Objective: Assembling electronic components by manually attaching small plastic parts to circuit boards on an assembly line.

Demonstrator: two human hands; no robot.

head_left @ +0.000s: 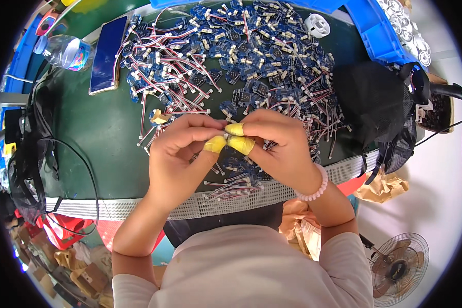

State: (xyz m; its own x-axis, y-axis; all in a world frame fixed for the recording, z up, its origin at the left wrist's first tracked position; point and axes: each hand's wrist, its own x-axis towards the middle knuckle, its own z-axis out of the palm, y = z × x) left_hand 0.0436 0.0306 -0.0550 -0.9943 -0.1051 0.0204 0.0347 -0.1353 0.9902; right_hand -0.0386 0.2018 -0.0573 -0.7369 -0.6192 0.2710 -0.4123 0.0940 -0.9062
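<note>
My left hand [175,151] and my right hand [285,146] meet fingertip to fingertip above the near part of the green tabletop [87,138]. Yellow tape wraps my left thumb and my right thumb and index finger. Both hands pinch closed around something small; only a pale speck shows between the tips, so I cannot tell what it is. Beyond my hands spreads a heap of small blue circuit boards [272,54]. White-ended red, white and dark cables [172,72] lie over its left side, and a few more cables [233,189] rest below my hands.
A phone-like flat slab [108,54] and a plastic bottle [66,52] lie at the far left. Black mesh bags [369,102] hang over the right side. At the back right stands a blue bin [374,31]; a fan [399,269] is at lower right.
</note>
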